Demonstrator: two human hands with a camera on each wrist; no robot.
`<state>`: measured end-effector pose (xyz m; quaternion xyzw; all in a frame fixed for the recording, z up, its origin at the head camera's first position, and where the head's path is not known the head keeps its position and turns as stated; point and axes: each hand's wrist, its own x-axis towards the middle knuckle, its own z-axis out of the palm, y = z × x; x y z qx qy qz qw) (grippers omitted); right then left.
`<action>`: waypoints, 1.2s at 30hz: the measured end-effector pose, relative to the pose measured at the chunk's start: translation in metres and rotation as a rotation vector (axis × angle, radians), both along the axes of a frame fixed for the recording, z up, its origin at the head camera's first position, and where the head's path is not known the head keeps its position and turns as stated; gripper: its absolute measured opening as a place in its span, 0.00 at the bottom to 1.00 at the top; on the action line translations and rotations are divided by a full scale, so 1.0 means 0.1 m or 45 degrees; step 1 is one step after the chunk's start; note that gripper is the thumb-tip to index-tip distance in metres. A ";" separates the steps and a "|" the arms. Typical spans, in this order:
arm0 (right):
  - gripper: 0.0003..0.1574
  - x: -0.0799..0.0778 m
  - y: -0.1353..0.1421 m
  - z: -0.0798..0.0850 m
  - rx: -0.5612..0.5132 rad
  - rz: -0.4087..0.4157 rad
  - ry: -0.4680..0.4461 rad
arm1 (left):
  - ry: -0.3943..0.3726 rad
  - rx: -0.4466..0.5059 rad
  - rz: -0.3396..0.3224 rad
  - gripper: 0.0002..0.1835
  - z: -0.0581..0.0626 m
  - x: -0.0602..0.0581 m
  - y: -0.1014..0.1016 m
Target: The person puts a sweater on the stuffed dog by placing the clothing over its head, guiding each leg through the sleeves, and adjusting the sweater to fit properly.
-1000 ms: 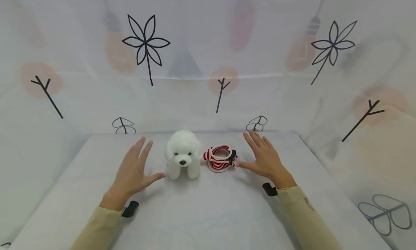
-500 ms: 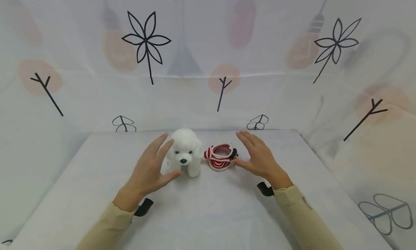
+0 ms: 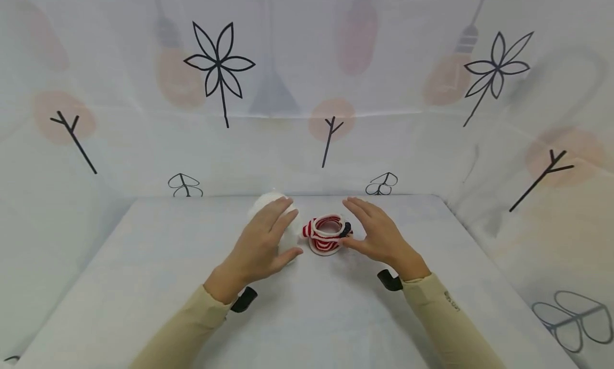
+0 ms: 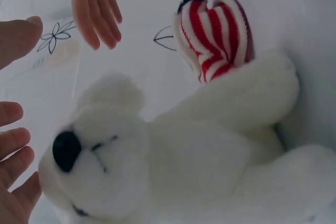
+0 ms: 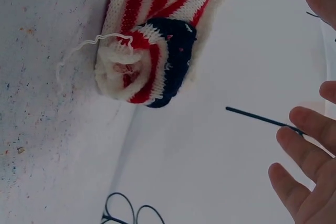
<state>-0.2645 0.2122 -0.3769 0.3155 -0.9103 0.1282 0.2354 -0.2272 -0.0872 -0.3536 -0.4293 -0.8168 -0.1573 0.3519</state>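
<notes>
A white plush dog stands on the table, mostly hidden behind my left hand in the head view. Its face and legs show in the left wrist view. My left hand has its fingers extended and thumb apart, and holds nothing; whether it touches the dog I cannot tell. To the dog's right lies a small knitted sweater, striped red and white with a navy patch and a loose white thread. Just right of the sweater my right hand hovers, fingers extended, with nothing in it.
A white cloth covers the table. Behind it and at both sides hang pale curtains printed with black leaves, twigs and peach spots. A dark wrist mount sits under the left wrist, and another under the right.
My left hand has moved right, from beside the plush dog to in front of it. My right hand has shifted slightly left toward the sweater. The dog and sweater have stayed in place.
</notes>
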 end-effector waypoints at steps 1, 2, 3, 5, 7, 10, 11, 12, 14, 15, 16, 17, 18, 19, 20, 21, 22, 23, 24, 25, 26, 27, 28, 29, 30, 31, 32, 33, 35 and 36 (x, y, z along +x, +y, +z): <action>0.55 0.00 0.00 0.00 0.000 -0.004 -0.012 | 0.010 -0.017 -0.006 0.38 -0.01 -0.01 0.04; 0.55 -0.01 0.00 -0.01 -0.002 -0.009 -0.023 | 0.018 -0.032 -0.009 0.38 -0.01 -0.01 0.08; 0.55 -0.01 0.00 -0.02 -0.002 -0.015 -0.032 | 0.023 -0.042 -0.014 0.37 -0.02 -0.02 0.13; 0.54 -0.02 -0.01 -0.04 -0.007 -0.022 -0.048 | 0.027 -0.054 -0.026 0.36 -0.04 -0.03 0.20; 0.54 -0.02 -0.01 -0.06 -0.013 -0.021 -0.058 | 0.021 -0.063 -0.035 0.35 -0.06 -0.04 0.27; 0.53 -0.03 -0.01 -0.08 -0.023 -0.015 -0.062 | -0.013 -0.070 -0.041 0.34 -0.10 -0.05 0.36; 0.53 -0.04 -0.01 -0.09 -0.027 -0.011 -0.064 | -0.023 -0.074 -0.036 0.34 -0.11 -0.05 0.39; 0.53 -0.04 -0.01 -0.10 -0.031 -0.009 -0.065 | -0.036 -0.073 -0.029 0.34 -0.12 -0.05 0.41; 0.53 -0.05 -0.01 -0.11 -0.041 -0.005 -0.070 | -0.056 -0.067 -0.019 0.33 -0.13 -0.05 0.46; 0.53 -0.06 0.00 -0.12 -0.045 -0.002 -0.075 | -0.062 -0.072 -0.015 0.33 -0.13 -0.05 0.49; 0.53 -0.06 0.00 -0.13 -0.048 -0.002 -0.079 | -0.066 -0.073 -0.015 0.33 -0.14 -0.05 0.51; 0.53 -0.07 0.00 -0.13 -0.053 0.002 -0.084 | -0.070 -0.072 -0.018 0.32 -0.14 -0.05 0.54; 0.53 -0.08 0.01 -0.14 -0.056 0.004 -0.087 | -0.082 -0.073 -0.022 0.31 -0.14 -0.05 0.57; 0.52 -0.09 0.01 -0.15 -0.057 0.007 -0.092 | -0.096 -0.071 -0.026 0.31 -0.15 -0.05 0.60; 0.52 -0.11 0.01 -0.16 -0.056 0.007 -0.096 | -0.112 -0.068 -0.025 0.30 -0.15 -0.06 0.62; 0.52 -0.12 0.01 -0.16 -0.058 0.010 -0.099 | -0.130 -0.058 -0.021 0.30 -0.16 -0.06 0.65; 0.51 -0.12 0.02 -0.17 -0.059 0.013 -0.102 | -0.154 -0.045 -0.017 0.29 -0.18 -0.07 0.67; 0.51 -0.13 0.02 -0.18 -0.063 0.021 -0.106 | -0.180 -0.031 -0.003 0.29 -0.19 -0.09 0.69; 0.50 -0.14 0.03 -0.19 -0.062 0.023 -0.111 | -0.202 -0.017 0.015 0.29 -0.21 -0.10 0.71; 0.50 -0.15 0.03 -0.19 -0.062 0.027 -0.118 | -0.225 0.005 0.033 0.28 -0.24 -0.12 0.73; 0.49 -0.15 0.03 -0.20 -0.063 0.028 -0.125 | -0.249 0.024 0.049 0.28 -0.26 -0.13 0.75; 0.49 -0.15 0.04 -0.21 -0.066 0.033 -0.132 | -0.281 0.040 0.062 0.27 -0.29 -0.15 0.77; 0.49 -0.16 0.04 -0.22 -0.068 0.034 -0.142 | -0.321 0.058 0.072 0.26 -0.32 -0.17 0.79; 0.48 -0.16 0.04 -0.23 -0.069 0.033 -0.154 | -0.362 0.076 0.086 0.26 -0.35 -0.19 0.81; 0.47 -0.17 0.05 -0.24 -0.065 0.028 -0.167 | -0.406 0.094 0.096 0.25 -0.37 -0.21 0.83; 0.46 -0.18 0.05 -0.25 -0.067 0.030 -0.184 | -0.459 0.112 0.105 0.25 -0.40 -0.22 0.84; 0.45 -0.19 0.05 -0.26 -0.063 0.026 -0.208 | -0.510 0.120 0.119 0.25 -0.43 -0.24 0.86; 0.44 -0.19 0.04 -0.27 -0.062 0.018 -0.241 | -0.555 0.126 0.136 0.25 -0.46 -0.26 0.87; 0.42 -0.20 0.03 -0.29 -0.063 0.010 -0.314 | -0.634 0.133 0.167 0.25 -0.51 -0.30 0.88; 0.41 -0.21 0.03 -0.30 -0.057 0.008 -0.344 | -0.671 0.134 0.178 0.25 -0.54 -0.32 0.88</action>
